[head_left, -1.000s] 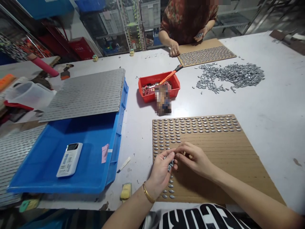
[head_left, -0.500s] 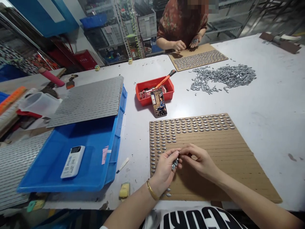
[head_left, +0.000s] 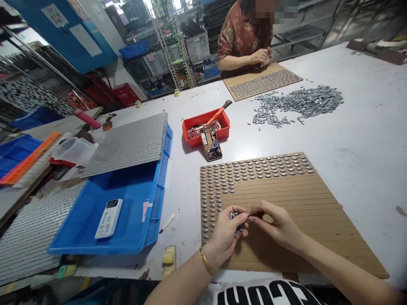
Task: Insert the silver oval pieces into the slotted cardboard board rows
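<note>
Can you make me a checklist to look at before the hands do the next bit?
1. Left hand holds shiny pieces: ok.
2. Right hand has a piece between its fingers: cannot tell, the tips are too small to see.
3. Cardboard lies on the table: ok.
4. Bare space on the cardboard: ok, lots.
5. Whole cardboard visible: not ok, hands and arms hide some.
6. Spare pile on the table: ok.

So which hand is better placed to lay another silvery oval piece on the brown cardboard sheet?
Probably the right hand: it looks pinched over bare brown cardboard, while the left hand cups several silvery oval pieces.
</note>
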A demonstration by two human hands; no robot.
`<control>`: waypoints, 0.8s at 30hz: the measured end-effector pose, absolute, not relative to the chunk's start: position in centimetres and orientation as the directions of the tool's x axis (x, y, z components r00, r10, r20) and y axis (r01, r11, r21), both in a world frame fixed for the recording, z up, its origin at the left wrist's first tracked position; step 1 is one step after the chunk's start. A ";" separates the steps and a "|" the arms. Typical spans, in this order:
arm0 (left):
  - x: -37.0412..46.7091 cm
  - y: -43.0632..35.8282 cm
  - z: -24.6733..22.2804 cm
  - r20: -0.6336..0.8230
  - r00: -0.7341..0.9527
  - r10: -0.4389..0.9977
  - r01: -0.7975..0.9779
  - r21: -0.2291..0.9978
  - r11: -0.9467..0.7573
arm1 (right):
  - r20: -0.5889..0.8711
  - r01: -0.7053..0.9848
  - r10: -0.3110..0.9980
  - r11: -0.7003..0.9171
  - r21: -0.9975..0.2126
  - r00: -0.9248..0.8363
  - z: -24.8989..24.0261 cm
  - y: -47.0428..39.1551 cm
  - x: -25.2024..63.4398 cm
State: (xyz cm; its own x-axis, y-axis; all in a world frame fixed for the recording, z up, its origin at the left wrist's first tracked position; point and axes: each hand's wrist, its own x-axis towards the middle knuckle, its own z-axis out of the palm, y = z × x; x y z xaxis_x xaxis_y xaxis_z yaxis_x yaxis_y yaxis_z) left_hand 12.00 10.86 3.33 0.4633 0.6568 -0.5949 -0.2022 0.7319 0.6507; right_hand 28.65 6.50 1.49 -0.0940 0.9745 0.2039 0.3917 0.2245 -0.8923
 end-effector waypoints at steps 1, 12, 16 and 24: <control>12.0 11.0 3.2 -0.597 0.453 0.662 -0.204 0.653 0.729 | 0.225 0.411 0.966 0.258 -0.874 -0.128 1.5 6.5 28.8; 11.7 13.8 3.0 -0.690 0.424 0.586 -0.261 0.527 0.809 | 0.242 0.557 0.957 0.289 -0.779 -0.157 0.8 10.3 29.9; 11.8 14.2 2.9 -0.708 0.452 0.543 -0.248 0.485 0.839 | 0.282 0.641 0.958 0.252 -0.725 -0.057 -0.8 12.0 30.9; 11.8 14.1 2.5 -0.680 0.541 0.495 -0.215 0.457 0.863 | 0.288 0.775 0.944 0.300 -0.556 -0.158 -3.4 14.5 30.6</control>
State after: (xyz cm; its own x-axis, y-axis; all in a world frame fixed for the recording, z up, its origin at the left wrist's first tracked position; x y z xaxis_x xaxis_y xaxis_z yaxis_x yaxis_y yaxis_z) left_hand 11.80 14.11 2.51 0.5406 0.4948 -0.6804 -0.2148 0.8631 0.4570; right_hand 30.56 14.47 -3.42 -0.1583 0.9445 0.2880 0.7753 0.2995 -0.5560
